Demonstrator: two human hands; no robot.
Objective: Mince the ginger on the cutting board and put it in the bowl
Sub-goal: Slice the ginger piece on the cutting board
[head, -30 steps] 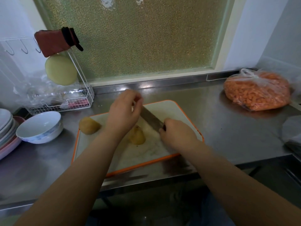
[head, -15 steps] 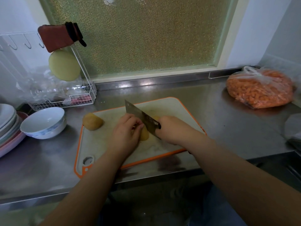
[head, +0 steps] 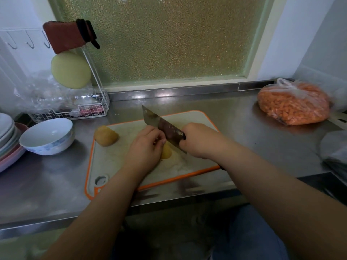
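Stainless steel underneath throughout: working on the bench (head: 244, 128), at the orange-rimmed cutting board (head: 112, 166) lying across its middle. Leaving the white bowl (head: 47, 136) standing on the bench off the board's left end, well apart from both hands. Showing no ginger inside it, as far as visible.

Having brought the left hand (head: 144, 149) down from beside the blade a second ago, now pressing it over the near piece, with fingers curled and knuckles facing the blade. Gripping the handle with the right hand (head: 199, 139), fingers wrapped fully round it. Holding the cleaver (head: 161, 124) angled across the board, flat side close against the left knuckles, tip pointing away to the back left. Cannot tell whether the edge is touching the ginger.

Judging from this: passing from set-up into the first slicing cuts, with mincing barely begun and transfer to the bowl not yet due.

Keeping the ginger piece (head: 166, 152) between the two hands, mostly covered by the left fingers, with only its near right side showing beside the blade. Leaving the second ginger piece (head: 106, 136) untouched at the board's far left corner, near the bowl and well apart from both hands.
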